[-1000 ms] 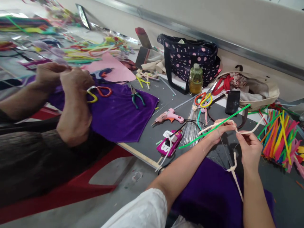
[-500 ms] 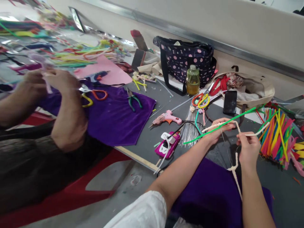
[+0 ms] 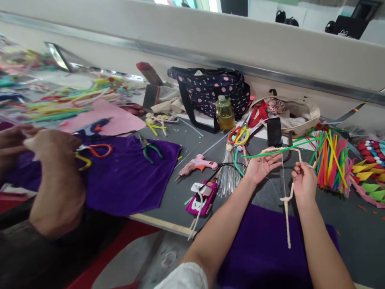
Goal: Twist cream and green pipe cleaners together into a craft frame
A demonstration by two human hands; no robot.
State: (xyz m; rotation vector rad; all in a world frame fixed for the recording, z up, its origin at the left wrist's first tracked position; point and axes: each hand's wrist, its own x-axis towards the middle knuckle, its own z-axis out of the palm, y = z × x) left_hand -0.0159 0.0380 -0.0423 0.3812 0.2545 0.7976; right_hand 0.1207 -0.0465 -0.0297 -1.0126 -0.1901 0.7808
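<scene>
Left hand [image 3: 262, 166]: palm up, fingers loosely open; the cream pipe cleaner [image 3: 287, 200] and a green pipe cleaner [image 3: 279, 149] are rested across them.
Right hand [image 3: 303, 182]: fingers closed on the cream strand above its knot, over the desk [image 3: 192, 148].
Risk: the strands are judged likely to slide off the open palm.
Near left: a co-worker's hand [image 3: 54, 148] is seen over purple cloth [image 3: 129, 176].

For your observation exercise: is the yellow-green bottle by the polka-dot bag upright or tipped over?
Upright. The bottle stands on its base on the table, cap on top, just in front of the polka-dot bag.
</scene>
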